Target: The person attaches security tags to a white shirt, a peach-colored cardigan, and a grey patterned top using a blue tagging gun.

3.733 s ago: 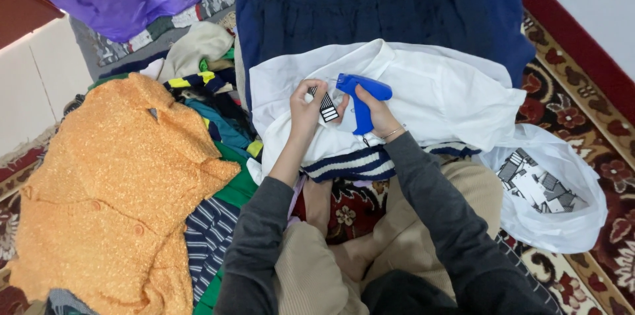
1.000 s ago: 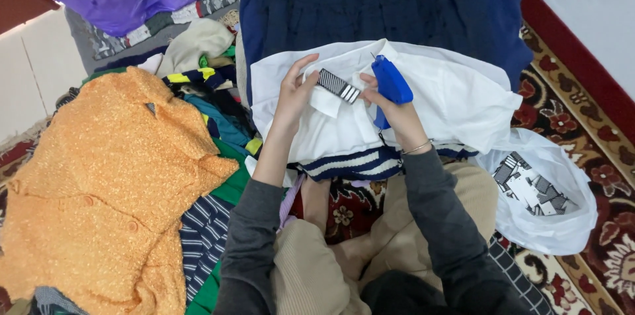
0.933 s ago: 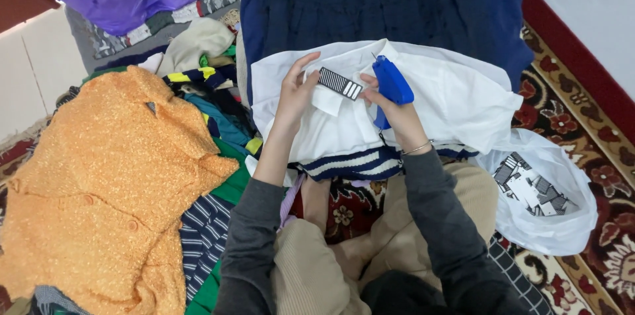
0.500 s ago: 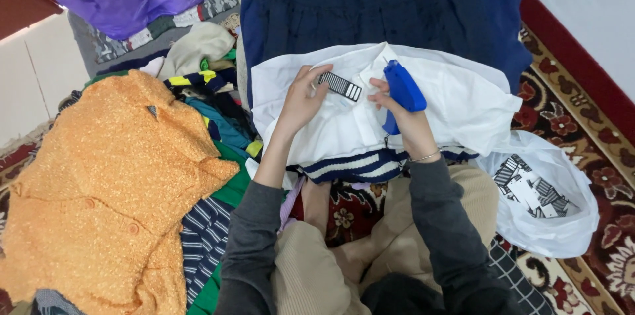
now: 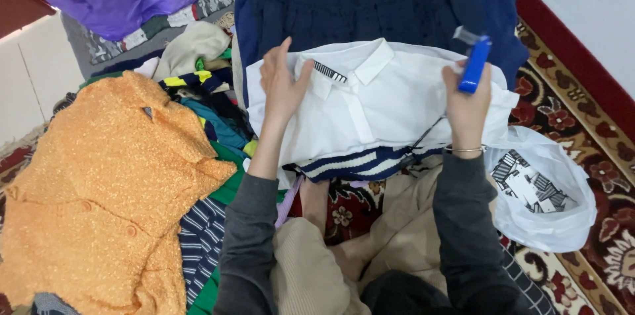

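White collared shirt (image 5: 370, 106) lies across the person's lap, collar toward the navy garment (image 5: 370, 4) on the carpet. Striped tag (image 5: 329, 71) sits at the collar, apparently fastened. Left hand (image 5: 281, 83) lies flat, fingers spread, on the shirt's left shoulder. Right hand (image 5: 466, 100) is closed around the blue tagging gun (image 5: 474, 63), lifted clear over the shirt's right edge. Tagging step looks finished; next likely calls for moving the shirt aside and a fresh tag from the white bag (image 5: 549, 189).
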